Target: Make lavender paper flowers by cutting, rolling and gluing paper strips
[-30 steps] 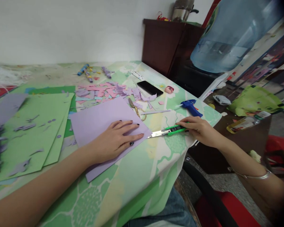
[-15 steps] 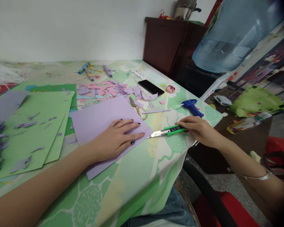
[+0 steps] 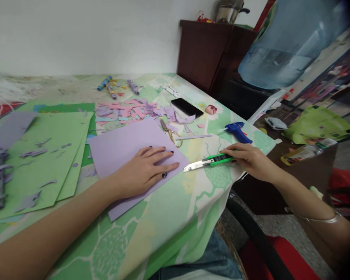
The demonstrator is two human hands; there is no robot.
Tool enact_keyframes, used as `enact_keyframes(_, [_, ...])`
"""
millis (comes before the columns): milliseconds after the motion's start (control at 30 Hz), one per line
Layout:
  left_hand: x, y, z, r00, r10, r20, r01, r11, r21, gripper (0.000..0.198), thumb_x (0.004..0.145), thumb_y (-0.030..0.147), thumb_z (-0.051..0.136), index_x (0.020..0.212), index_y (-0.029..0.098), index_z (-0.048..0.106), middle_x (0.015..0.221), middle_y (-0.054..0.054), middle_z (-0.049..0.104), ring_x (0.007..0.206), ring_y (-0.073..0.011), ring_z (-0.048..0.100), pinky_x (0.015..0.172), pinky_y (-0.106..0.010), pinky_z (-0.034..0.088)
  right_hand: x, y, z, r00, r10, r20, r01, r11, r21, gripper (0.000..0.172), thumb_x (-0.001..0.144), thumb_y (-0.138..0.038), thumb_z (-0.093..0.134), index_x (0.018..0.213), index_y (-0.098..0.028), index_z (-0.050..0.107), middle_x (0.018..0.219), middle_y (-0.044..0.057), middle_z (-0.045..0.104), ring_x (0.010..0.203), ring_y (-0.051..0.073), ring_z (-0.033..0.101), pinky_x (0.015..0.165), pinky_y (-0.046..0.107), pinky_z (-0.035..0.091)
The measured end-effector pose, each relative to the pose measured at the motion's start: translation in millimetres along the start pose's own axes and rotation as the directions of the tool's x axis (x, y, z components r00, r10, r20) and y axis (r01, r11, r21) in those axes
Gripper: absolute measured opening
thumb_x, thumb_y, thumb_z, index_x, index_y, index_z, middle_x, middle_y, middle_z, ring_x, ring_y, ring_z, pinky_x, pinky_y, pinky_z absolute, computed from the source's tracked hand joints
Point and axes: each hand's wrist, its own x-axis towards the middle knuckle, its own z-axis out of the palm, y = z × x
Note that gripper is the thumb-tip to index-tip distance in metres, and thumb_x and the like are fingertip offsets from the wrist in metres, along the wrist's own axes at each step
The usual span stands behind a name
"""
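Note:
My left hand (image 3: 146,169) lies flat with fingers spread on a purple sheet of paper (image 3: 125,140), pressing it to the table. In my right hand (image 3: 247,157) is a green and black utility knife (image 3: 217,159), its blade extended and pointing left. The blade tip is close to the sheet's right corner; whether it touches the paper I cannot tell. Gold-handled scissors (image 3: 170,133) lie at the sheet's far right edge, partly beside a thin purple strip (image 3: 195,137).
A blue glue gun (image 3: 239,132) and a black phone (image 3: 187,106) lie beyond my right hand. Pink and purple paper scraps (image 3: 131,111) are strewn behind the sheet. Green sheets (image 3: 43,163) with cuttings lie left. A water bottle (image 3: 282,58) stands beyond the table's right edge.
The knife and my right hand have shifted slightly right, with the blade tip now a little off the paper's corner. My left hand stays on the sheet.

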Motion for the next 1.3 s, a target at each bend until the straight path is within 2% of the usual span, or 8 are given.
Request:
enact_keyframes(133, [-0.1, -0.2, 0.2, 1.0, 0.0, 0.001, 0.0, 1.0, -0.001, 0.046, 0.096, 0.032, 0.032, 0.142, 0.039, 0.031, 0.148, 0.001, 0.038, 0.136, -0.024, 0.029, 0.108, -0.046, 0.022, -5.8, 4.3, -0.4, 0.998, 0.032, -0.045, -0.032, 0.999, 0.006, 0.046, 0.081, -0.001, 0.038, 0.118, -0.019, 0.06, 0.11, 0.012, 0.063, 0.094, 0.023, 0.063, 0.077, 0.034, 0.052])
enact_keyframes(233, [0.0, -0.5, 0.2, 1.0, 0.003, 0.001, -0.003, 1.0, -0.001, 0.046, 0.096, 0.032, 0.032, 0.142, 0.04, 0.031, 0.148, 0.002, 0.037, 0.136, -0.0243, 0.029, 0.108, -0.047, 0.022, -6.4, 4.5, 0.9, 0.996, 0.048, -0.07, -0.048, 0.999, 0.006, 0.046, 0.08, -0.001, 0.039, 0.116, -0.019, 0.061, 0.111, 0.012, 0.063, 0.095, 0.022, 0.063, 0.077, 0.033, 0.052])
enact_keyframes(467, [0.6, 0.6, -0.9, 1.0, 0.01, 0.004, -0.01, 1.0, 0.003, 0.047, 0.096, 0.031, 0.033, 0.141, 0.044, 0.031, 0.147, 0.0, 0.039, 0.136, -0.0259, 0.029, 0.108, -0.05, 0.023, 4.4, -6.6, 2.9, 0.999, 0.004, -0.039, -0.005, 1.0, -0.025, 0.043, 0.083, -0.004, 0.04, 0.118, -0.017, 0.061, 0.107, 0.012, 0.064, 0.091, 0.024, 0.062, 0.073, 0.036, 0.05])
enact_keyframes(700, [-1.0, -2.8, 0.5, 0.996, 0.07, -0.06, -0.07, 0.998, 0.0, 0.044, 0.093, 0.025, 0.04, 0.133, 0.041, 0.046, 0.143, -0.006, 0.044, 0.133, -0.0292, 0.034, 0.105, -0.054, 0.028, 5.9, -11.7, 3.4, 0.999, 0.021, 0.025, -0.021, 1.0, -0.006, 0.046, 0.081, -0.001, 0.038, 0.121, -0.015, 0.059, 0.111, 0.014, 0.062, 0.098, 0.026, 0.058, 0.079, 0.041, 0.048])
enact_keyframes(933, [-3.0, -8.9, 4.7, 0.981, 0.112, -0.158, -0.126, 0.988, -0.084, 0.034, 0.093, 0.029, 0.043, 0.121, 0.032, 0.061, 0.135, -0.009, 0.053, 0.131, -0.0284, 0.04, 0.107, -0.056, 0.027, 7.8, -11.0, 2.4, 1.0, 0.002, 0.013, -0.002, 1.0, 0.016, 0.047, 0.082, -0.002, 0.038, 0.121, -0.018, 0.06, 0.109, 0.013, 0.063, 0.095, 0.025, 0.059, 0.077, 0.038, 0.049])
enact_keyframes(1133, [-2.8, -9.4, 5.1, 0.977, 0.12, -0.179, -0.141, 0.984, -0.105, 0.032, 0.094, 0.031, 0.042, 0.118, 0.029, 0.064, 0.134, -0.009, 0.054, 0.132, -0.0279, 0.04, 0.107, -0.058, 0.027, 10.3, -9.7, 2.8, 1.0, -0.012, 0.014, 0.012, 1.0, 0.009, 0.044, 0.084, -0.005, 0.038, 0.12, -0.016, 0.06, 0.109, 0.013, 0.063, 0.096, 0.025, 0.06, 0.078, 0.039, 0.049])
enact_keyframes(1300, [-3.1, -8.0, 3.4, 0.982, 0.103, -0.156, -0.123, 0.985, -0.12, 0.032, 0.094, 0.03, 0.043, 0.118, 0.03, 0.063, 0.136, -0.008, 0.053, 0.134, -0.0265, 0.037, 0.11, -0.056, 0.023, 9.1, -10.2, 2.7, 1.0, -0.01, 0.014, 0.01, 1.0, 0.008, 0.044, 0.085, -0.006, 0.038, 0.121, -0.019, 0.06, 0.109, 0.012, 0.063, 0.096, 0.024, 0.06, 0.077, 0.038, 0.049])
